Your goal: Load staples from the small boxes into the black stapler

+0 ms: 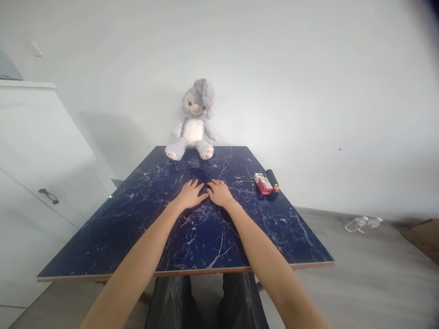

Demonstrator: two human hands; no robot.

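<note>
Legible words, brands, numbers or signs: none. Surfaces with printing or marks, listed below.

Small red-and-white box [263,183], on the blue tabletop [118,228]: printed in red and white, with darker marks on the white part; possibly lettered, but too small and blurred to read.

Black cylinder [272,181], just beside the box: marked in orange toward the near end; not readable as any word or number.

Clear and white bottles [358,224], on the floor [343,283] at right: spotted with red on one; too small to make out.
</note>
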